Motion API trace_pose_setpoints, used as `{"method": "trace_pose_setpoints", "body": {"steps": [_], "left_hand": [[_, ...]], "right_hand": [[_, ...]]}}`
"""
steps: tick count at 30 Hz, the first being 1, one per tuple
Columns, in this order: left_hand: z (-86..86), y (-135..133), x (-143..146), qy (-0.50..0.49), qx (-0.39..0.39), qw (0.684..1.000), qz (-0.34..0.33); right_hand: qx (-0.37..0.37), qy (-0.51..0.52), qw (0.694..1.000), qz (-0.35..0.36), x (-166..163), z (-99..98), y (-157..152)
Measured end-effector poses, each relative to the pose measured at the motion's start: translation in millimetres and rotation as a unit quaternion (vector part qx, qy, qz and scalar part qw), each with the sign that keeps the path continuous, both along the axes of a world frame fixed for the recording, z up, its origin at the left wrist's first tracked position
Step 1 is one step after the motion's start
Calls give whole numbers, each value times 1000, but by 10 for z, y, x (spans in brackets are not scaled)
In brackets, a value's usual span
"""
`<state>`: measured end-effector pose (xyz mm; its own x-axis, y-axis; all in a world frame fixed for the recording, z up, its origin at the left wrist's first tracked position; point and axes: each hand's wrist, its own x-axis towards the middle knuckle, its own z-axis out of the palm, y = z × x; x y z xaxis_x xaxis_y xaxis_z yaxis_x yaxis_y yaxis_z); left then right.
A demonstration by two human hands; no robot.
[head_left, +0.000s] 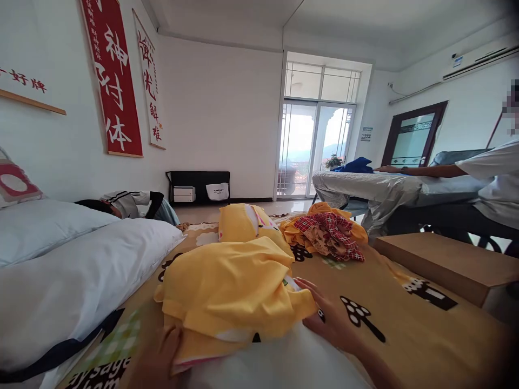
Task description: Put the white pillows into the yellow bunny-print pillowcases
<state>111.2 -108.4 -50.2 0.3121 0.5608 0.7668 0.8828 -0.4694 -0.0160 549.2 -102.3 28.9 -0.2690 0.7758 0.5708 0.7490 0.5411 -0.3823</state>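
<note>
A crumpled yellow cloth [227, 292] lies on a white pillow [284, 362] right in front of me, on a bed with a yellow patterned sheet [405, 324]. My right hand [328, 316] rests flat beside the cloth's right edge, fingers stretched out and touching it. My left hand [160, 354] sits at the cloth's lower left corner, partly tucked under the fabric, so its fingers are hidden. Further back on the bed lie another yellow bundle [245, 221] and a red checked cloth [328, 232].
Two white pillows [73, 270] lie at the left. A person [130, 204] lies beyond them. At the right, another person's arm [425, 172] reaches over a silver-covered ironing board [365, 189]. A brown cardboard box [446, 262] sits on the bed's right side.
</note>
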Motion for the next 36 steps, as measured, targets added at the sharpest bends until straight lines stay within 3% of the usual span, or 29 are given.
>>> {"method": "trace_pose_setpoints", "body": {"steps": [2,4,8,11,13,14,15,17,21,24,27,30,33,36], "left_hand": [[195,-69,344,-8,39,999,-10],[461,-146,760,-10,48,998,-43],[1063,-203,1465,-20,82,991,-102],[1426,-162,1596,-96,120,978,-139],[1581,-133,1449,-191,114,967,-126],[1631,-122,1322,-251,85,959,-102],[1663,-114,1177,-313,42,946,-74],[1669,-103,883,-421,-69,903,-42],[1530,-71,498,-544,-209,805,-107],[1447,-22,374,-565,-218,787,-119],[1465,52,306,-573,-195,791,-89],[1513,145,306,-603,-184,774,-65],[1503,227,367,-637,-205,739,-78],[1409,267,394,-665,-223,707,-90]], "right_hand": [[1,2,1000,29,-111,14,196],[17,8,998,59,-251,184,295],[58,103,990,83,-581,910,127],[33,113,983,144,-773,1405,-112],[-9,13,974,225,-795,1498,-134],[-26,-47,968,246,-770,1449,-81],[-35,-96,965,243,-727,1341,16],[-35,-140,977,159,-619,994,302],[45,-107,992,-49,-463,314,925],[74,-15,988,-132,-358,208,1195],[40,69,984,-161,-167,429,1287],[52,96,982,-151,41,851,1214],[74,172,978,-94,127,1360,950],[33,300,953,-21,121,1806,569]]}}
